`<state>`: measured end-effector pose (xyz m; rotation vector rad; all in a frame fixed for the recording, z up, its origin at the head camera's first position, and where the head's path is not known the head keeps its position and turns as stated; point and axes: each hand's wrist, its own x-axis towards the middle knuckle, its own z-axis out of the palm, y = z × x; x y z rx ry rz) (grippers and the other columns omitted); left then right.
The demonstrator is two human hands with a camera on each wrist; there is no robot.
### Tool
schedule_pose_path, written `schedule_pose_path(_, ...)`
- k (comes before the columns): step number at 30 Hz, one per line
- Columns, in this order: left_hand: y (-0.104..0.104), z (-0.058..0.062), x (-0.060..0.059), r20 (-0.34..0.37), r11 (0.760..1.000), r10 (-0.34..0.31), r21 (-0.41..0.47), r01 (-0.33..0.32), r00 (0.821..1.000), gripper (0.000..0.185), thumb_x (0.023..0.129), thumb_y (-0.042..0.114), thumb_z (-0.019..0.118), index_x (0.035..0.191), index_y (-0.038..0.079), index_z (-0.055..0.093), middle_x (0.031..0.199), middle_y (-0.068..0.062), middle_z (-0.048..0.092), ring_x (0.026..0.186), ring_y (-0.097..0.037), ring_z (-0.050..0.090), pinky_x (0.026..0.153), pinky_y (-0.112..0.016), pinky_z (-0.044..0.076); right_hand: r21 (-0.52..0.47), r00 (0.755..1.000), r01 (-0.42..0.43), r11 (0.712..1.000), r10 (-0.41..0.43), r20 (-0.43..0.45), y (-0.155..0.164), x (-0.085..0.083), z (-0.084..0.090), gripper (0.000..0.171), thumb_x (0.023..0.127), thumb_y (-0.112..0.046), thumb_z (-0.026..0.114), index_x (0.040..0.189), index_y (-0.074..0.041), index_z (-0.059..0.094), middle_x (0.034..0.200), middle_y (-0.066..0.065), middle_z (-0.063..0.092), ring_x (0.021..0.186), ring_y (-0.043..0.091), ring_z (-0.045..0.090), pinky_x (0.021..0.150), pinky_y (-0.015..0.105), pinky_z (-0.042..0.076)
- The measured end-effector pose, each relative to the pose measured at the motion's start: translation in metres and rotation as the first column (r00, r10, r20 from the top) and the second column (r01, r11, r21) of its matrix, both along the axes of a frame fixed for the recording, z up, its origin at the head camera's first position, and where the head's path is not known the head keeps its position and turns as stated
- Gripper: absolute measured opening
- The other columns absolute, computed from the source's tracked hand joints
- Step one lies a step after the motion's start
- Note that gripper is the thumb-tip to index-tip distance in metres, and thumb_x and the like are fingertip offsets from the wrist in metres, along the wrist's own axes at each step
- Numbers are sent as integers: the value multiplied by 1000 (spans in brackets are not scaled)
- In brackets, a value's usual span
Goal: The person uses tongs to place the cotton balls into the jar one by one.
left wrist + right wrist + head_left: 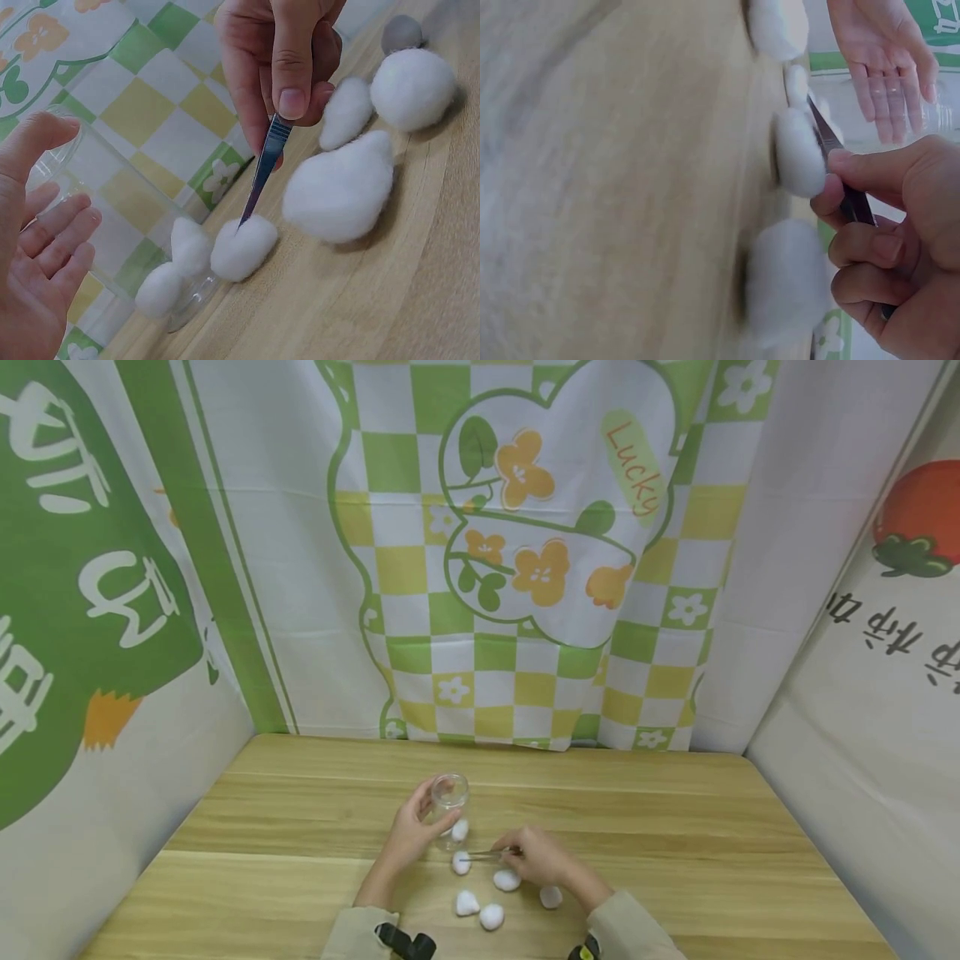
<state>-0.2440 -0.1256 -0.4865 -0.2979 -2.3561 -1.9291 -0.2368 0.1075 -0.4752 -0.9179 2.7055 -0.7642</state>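
My left hand [411, 832] holds a clear jar [451, 790] upright on the table, thumb and fingers round its sides. Two white cotton balls [187, 247] lie at the bottom inside it. In my right hand [542, 857] is a pair of metal tweezers [264, 166], pinched between thumb and fingers. The tips touch a cotton ball [461, 862] on the table just in front of the jar; whether they grip it I cannot tell. Nearer to me are several loose cotton balls, one [507, 880] just below the right hand and another [551, 897] beneath its wrist.
Two more cotton balls, one pointed [467, 903] and one round [491, 917], sit between the forearms. The wooden table [675, 827] reaches back to a curtain [405, 568] with green and yellow checks. Printed cloth hangs on both sides.
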Motion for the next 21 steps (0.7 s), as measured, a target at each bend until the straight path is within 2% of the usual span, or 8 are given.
schedule_pose_path(9,0,-1,-1,-7,1000,4,0,-4,1000,67,85,15,72,143,4,40,143,-19,52,140,-39,41,120,-51,32,-23,1000,-5,1000,5,-30,2,-2,-5,20,91,-10,62,108,-8,73,108,8,75,83,7,64,68,16,52)
schedule_pose_path(13,0,-2,-1,-6,1000,2,8,-2,1000,67,85,14,73,143,4,41,142,-18,53,140,-38,41,120,-51,31,-26,999,11,1000,-12,-53,3,-1,-2,21,91,-9,61,109,-8,72,108,7,75,85,10,67,70,17,53)
schedule_pose_path(21,0,-1,-1,4,1000,2,10,-2,1000,69,85,15,72,144,4,39,143,-18,52,141,-38,40,121,-51,30,-41,996,14,999,-17,-90,4,0,4,21,89,-8,62,107,-8,73,110,8,75,79,4,63,66,15,51)
